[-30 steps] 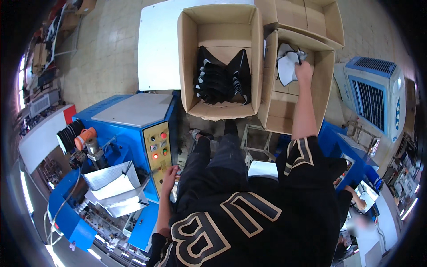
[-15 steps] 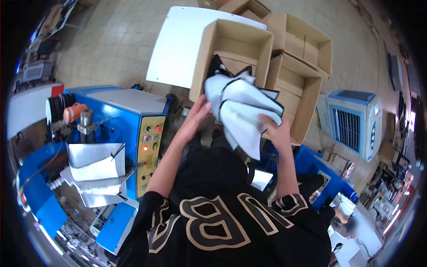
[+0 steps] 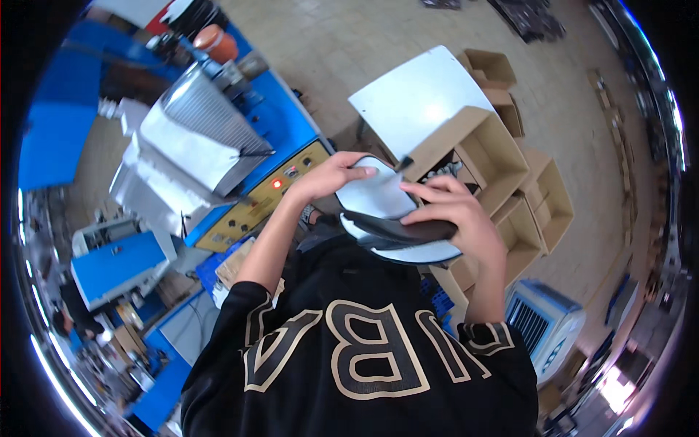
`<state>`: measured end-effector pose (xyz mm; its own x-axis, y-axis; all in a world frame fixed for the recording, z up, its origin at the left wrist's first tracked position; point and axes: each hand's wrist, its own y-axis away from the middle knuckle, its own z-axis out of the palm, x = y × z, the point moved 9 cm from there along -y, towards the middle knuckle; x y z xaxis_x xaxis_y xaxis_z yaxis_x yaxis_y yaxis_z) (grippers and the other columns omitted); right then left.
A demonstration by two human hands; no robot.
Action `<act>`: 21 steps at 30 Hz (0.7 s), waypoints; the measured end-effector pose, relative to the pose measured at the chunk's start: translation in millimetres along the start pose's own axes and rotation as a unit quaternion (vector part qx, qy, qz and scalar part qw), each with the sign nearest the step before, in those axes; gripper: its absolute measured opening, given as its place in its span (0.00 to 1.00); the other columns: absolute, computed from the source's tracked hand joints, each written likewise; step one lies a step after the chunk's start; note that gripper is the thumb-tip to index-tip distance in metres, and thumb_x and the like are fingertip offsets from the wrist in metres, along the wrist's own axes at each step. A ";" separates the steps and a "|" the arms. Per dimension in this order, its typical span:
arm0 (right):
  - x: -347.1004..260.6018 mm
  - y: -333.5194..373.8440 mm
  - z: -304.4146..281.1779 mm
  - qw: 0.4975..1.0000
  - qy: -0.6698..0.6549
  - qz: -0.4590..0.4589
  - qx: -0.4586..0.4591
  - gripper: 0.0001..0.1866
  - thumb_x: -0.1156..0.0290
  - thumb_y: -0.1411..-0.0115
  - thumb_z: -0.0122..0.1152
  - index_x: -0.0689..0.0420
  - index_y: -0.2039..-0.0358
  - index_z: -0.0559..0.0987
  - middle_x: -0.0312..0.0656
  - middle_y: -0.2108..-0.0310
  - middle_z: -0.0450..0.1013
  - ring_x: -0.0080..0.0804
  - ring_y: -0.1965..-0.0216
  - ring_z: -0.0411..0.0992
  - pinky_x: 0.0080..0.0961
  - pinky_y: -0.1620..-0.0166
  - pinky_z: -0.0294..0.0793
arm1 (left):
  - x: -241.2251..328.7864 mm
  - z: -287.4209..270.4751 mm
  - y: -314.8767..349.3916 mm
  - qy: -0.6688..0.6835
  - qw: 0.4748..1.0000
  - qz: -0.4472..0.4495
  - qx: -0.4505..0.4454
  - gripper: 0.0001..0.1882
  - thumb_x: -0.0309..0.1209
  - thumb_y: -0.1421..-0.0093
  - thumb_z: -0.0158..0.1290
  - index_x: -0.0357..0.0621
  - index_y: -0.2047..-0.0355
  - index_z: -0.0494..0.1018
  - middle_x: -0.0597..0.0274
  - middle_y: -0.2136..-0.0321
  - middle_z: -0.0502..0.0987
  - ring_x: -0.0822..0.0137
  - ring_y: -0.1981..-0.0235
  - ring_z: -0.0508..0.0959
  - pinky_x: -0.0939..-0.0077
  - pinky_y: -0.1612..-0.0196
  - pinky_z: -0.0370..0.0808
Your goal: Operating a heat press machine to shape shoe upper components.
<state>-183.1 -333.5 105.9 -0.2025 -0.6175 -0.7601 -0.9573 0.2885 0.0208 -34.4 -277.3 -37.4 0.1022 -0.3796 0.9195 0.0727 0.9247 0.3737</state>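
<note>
I hold a small bundle of flexible white pieces [image 3: 378, 195] with black edging in front of my body. My left hand [image 3: 328, 178] is closed on the bundle's left edge, thumb on top. My right hand [image 3: 462, 215] grips its right side, fingers spread across the white face and over a dark folded part [image 3: 408, 231]. How many pieces are stacked there I cannot tell. Just beyond my right hand is an open cardboard box [image 3: 502, 156], with black-and-white items partly visible inside.
To my left stands a blue machine with a yellowish control panel [image 3: 255, 200] and a lit red button. A ribbed silver cover [image 3: 207, 120] sits on it. Ahead is a white tabletop [image 3: 419, 91]. More cardboard boxes [image 3: 547, 204] and an air cooler [image 3: 542, 328] stand at right.
My view has swung left, toward the machine. The bundle has come away from over the box, nearer my body, and its pieces are now folded, showing a dark part.
</note>
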 end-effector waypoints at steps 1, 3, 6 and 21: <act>-2.4 -18.9 15.7 0.999 -0.018 -0.015 -0.037 0.17 0.82 0.60 0.63 0.55 0.66 0.84 0.36 0.44 0.72 0.39 0.50 0.67 0.30 0.49 0.67 | -4.5 -8.0 9.3 0.009 1.000 0.003 0.018 0.15 0.34 0.35 0.52 0.39 0.52 0.75 0.69 0.62 0.79 0.77 0.61 0.74 0.79 0.56 0.71; -3.2 -50.0 36.8 0.999 0.001 -0.024 -0.031 0.22 0.89 0.63 0.57 0.57 0.65 0.82 0.35 0.42 0.70 0.41 0.48 0.65 0.30 0.47 0.67 | -16.2 3.2 31.3 0.090 0.990 -0.063 -0.084 0.16 0.36 0.36 0.54 0.38 0.53 0.76 0.69 0.63 0.80 0.78 0.63 0.74 0.81 0.58 0.72; 10.0 -72.3 78.4 0.996 -0.049 -0.014 -0.077 0.19 0.84 0.54 0.61 0.56 0.59 0.79 0.40 0.43 0.70 0.46 0.48 0.67 0.34 0.45 0.66 | -22.4 -11.0 59.2 0.130 0.991 -0.019 -0.035 0.17 0.37 0.36 0.54 0.39 0.52 0.76 0.68 0.64 0.80 0.79 0.64 0.74 0.82 0.60 0.72; 131.6 -233.1 173.2 0.984 0.084 0.148 -0.051 0.22 0.67 0.47 0.66 0.61 0.52 0.78 0.55 0.57 0.76 0.50 0.55 0.76 0.38 0.51 0.73 | -270.9 -132.2 227.2 0.125 0.878 -0.137 0.442 0.23 0.45 0.33 0.47 0.36 0.52 0.73 0.59 0.64 0.78 0.69 0.65 0.75 0.75 0.62 0.72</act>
<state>49.1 -355.3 -111.5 -0.4983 -0.6319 -0.5936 -0.8655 0.4032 0.2973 85.6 31.8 -217.7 0.4230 -0.4832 0.7665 -0.6586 0.4170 0.6263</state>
